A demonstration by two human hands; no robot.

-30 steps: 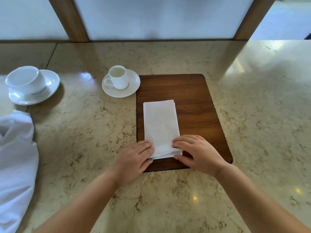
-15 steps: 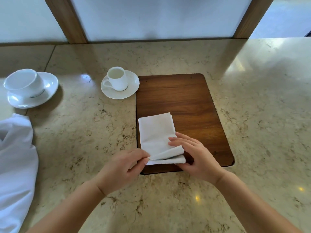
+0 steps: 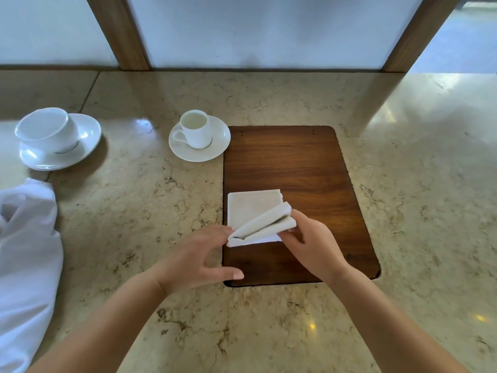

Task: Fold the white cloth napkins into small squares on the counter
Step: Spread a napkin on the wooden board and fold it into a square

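Observation:
A white cloth napkin, folded into a narrow strip, lies on a dark wooden board set in the marble counter. Its near end is lifted and doubled back over the far half. My right hand pinches the raised right corner of that end. My left hand holds the fold's left corner with its fingertips, thumb stretched out below. The fold stands partly up off the board, not pressed flat.
A small white cup on a saucer stands just left of the board's far corner. A larger cup and saucer stands at the far left. A bundle of white cloth lies at the left edge. A wood-framed panel backs the counter.
Both hands went from resting on the strip's near end to lifting it and carrying it away from me over the far half. The napkin now looks about half as long.

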